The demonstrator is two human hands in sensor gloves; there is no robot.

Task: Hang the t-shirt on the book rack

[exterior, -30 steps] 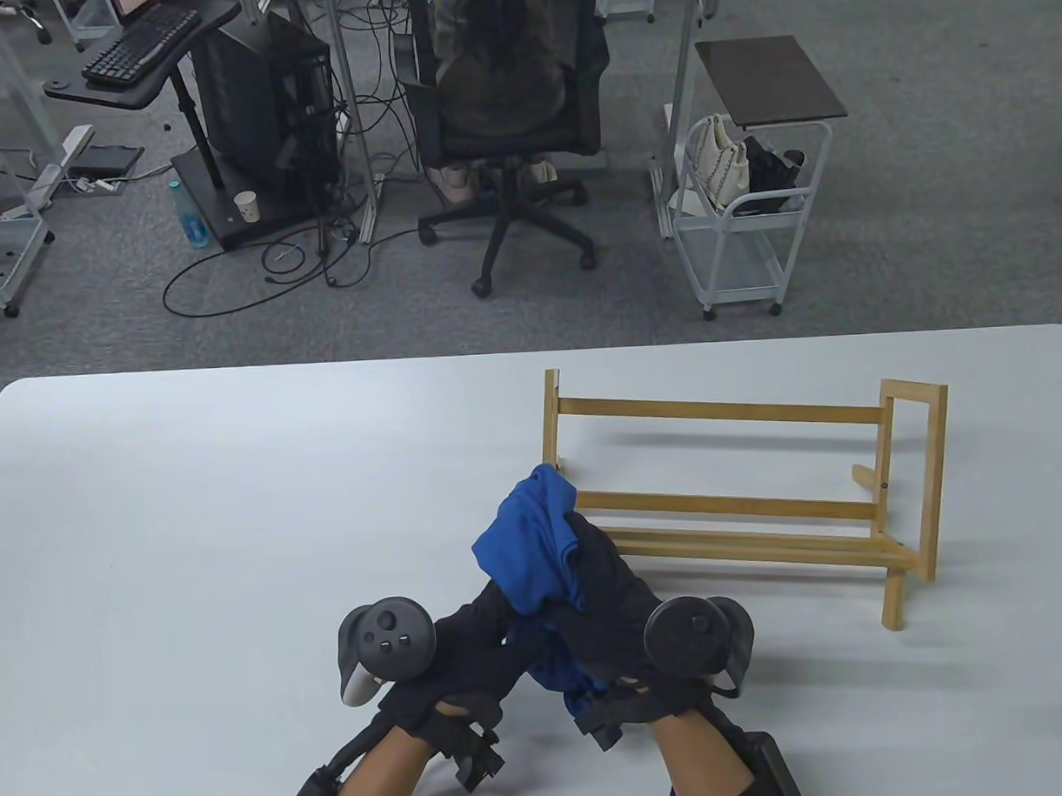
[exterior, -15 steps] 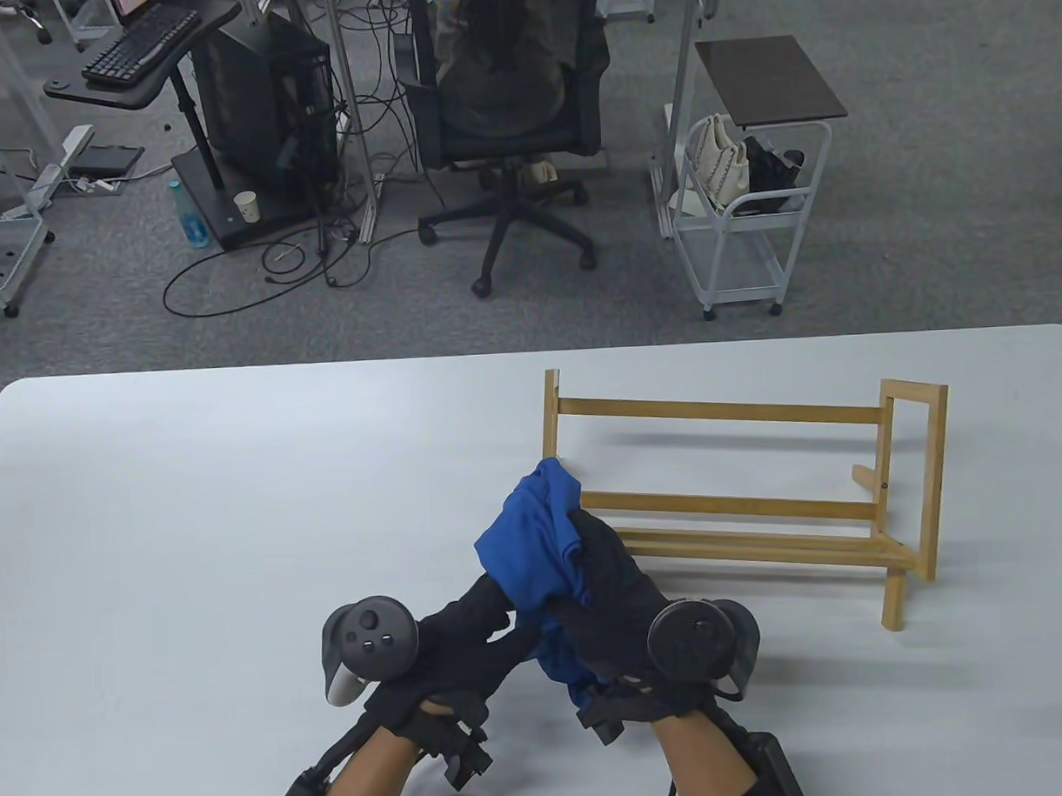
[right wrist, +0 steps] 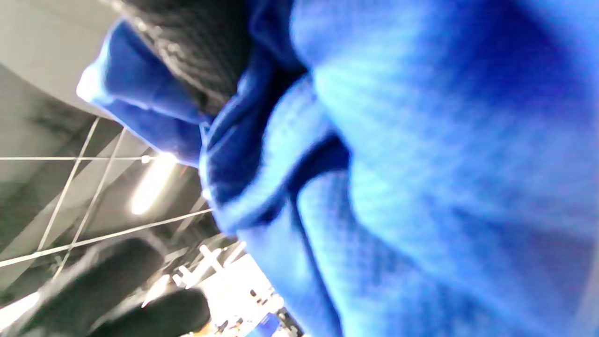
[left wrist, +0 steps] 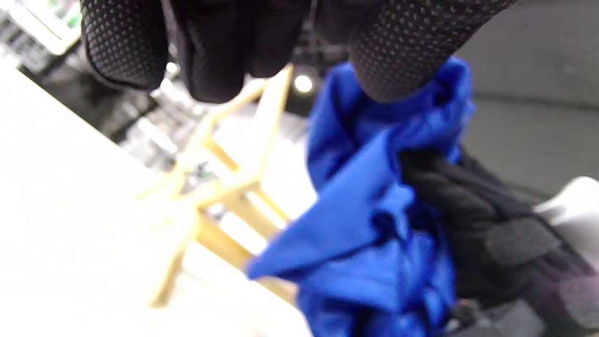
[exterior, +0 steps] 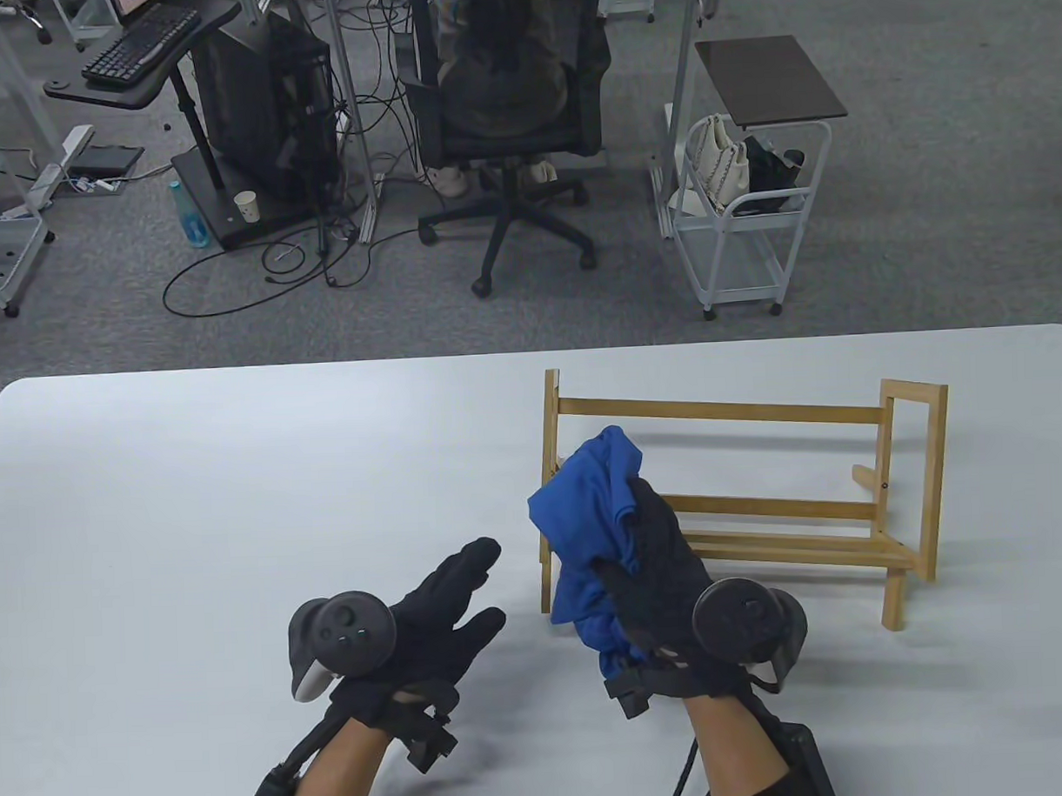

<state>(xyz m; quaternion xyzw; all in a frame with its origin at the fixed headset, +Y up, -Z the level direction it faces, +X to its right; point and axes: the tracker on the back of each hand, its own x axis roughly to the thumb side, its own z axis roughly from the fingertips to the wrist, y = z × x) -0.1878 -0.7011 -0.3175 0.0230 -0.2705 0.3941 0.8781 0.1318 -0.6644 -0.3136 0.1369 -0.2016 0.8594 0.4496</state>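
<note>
Right hand (exterior: 668,576) grips bunched blue t-shirt (exterior: 587,518) at wooden book rack (exterior: 743,495) left end; left hand (exterior: 426,619) spread, free. Best spread cloth, drape over top rail.

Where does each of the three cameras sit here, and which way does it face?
Table view: above the table, looking down; both gloved hands, left hand empty, right hand gripping the blue t-shirt by the book rack.
Left wrist view: faces rack and shirt; fingertips at top.
Right wrist view: tilted upward, filled by shirt.
Shared: shirt everywhere.
</note>
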